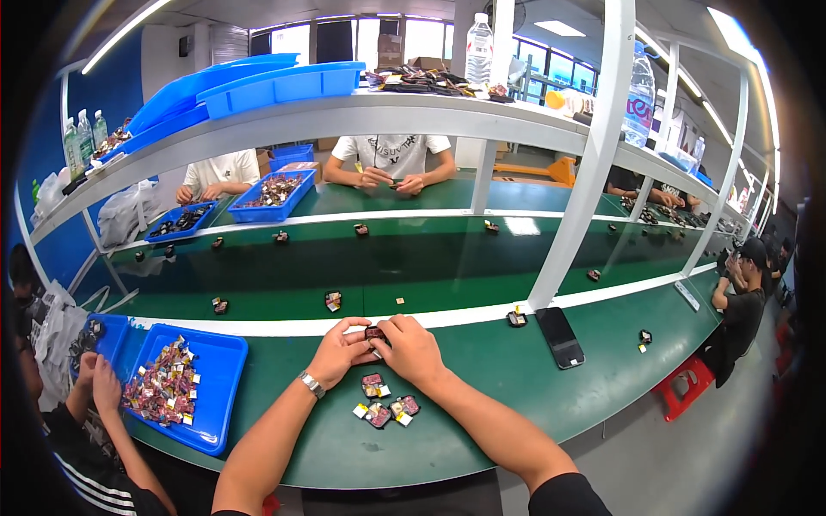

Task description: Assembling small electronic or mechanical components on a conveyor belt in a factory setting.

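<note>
My left hand, with a metal watch on its wrist, and my right hand meet over the green bench near its inner white edge. Pinched between their fingertips is a small black part with a reddish circuit board; the fingers partly cover it. Just below my hands, a few similar small boards in black housings lie together on the bench, with white and yellow tabs sticking out. To the left, a blue tray holds a heap of reddish boards with white and yellow tabs.
A black phone lies right of my hands, beside another small part. Beyond the white edge, a green conveyor belt carries scattered parts. A white post and overhead shelf stand ahead. Co-workers sit opposite and at both sides.
</note>
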`<move>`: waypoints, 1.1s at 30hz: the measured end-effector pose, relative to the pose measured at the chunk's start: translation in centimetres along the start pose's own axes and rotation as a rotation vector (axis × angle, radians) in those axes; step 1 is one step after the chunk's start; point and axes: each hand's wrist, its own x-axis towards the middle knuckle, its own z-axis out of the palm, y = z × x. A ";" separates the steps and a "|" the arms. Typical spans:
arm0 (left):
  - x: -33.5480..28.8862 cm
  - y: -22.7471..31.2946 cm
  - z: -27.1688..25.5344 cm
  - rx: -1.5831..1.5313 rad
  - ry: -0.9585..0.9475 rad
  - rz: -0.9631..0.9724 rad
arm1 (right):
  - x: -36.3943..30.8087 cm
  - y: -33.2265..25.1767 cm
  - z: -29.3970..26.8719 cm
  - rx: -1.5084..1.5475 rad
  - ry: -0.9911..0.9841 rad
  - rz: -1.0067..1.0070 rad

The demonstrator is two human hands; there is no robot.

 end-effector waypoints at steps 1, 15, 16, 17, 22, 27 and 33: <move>-0.1 0.0 0.1 0.000 0.013 0.000 | 0.0 -0.1 0.1 0.011 -0.005 -0.005; -0.1 -0.1 0.8 0.012 -0.054 -0.014 | 0.1 2.0 -1.2 0.205 -0.174 -0.048; -0.1 0.1 0.9 0.014 -0.064 -0.006 | 0.0 2.2 -1.2 0.238 -0.171 -0.046; -0.1 0.0 0.8 0.014 -0.065 -0.006 | 0.0 2.2 -1.2 0.270 -0.168 -0.043; 0.0 -0.3 0.0 0.025 -0.123 0.019 | 0.0 1.8 -1.2 0.314 -0.177 0.012; -0.2 0.1 0.5 0.040 -0.131 -0.010 | -0.2 2.1 -1.8 0.356 -0.235 0.045; 0.0 -0.5 0.4 0.049 -0.126 -0.013 | -0.5 2.2 -1.9 0.472 -0.257 0.051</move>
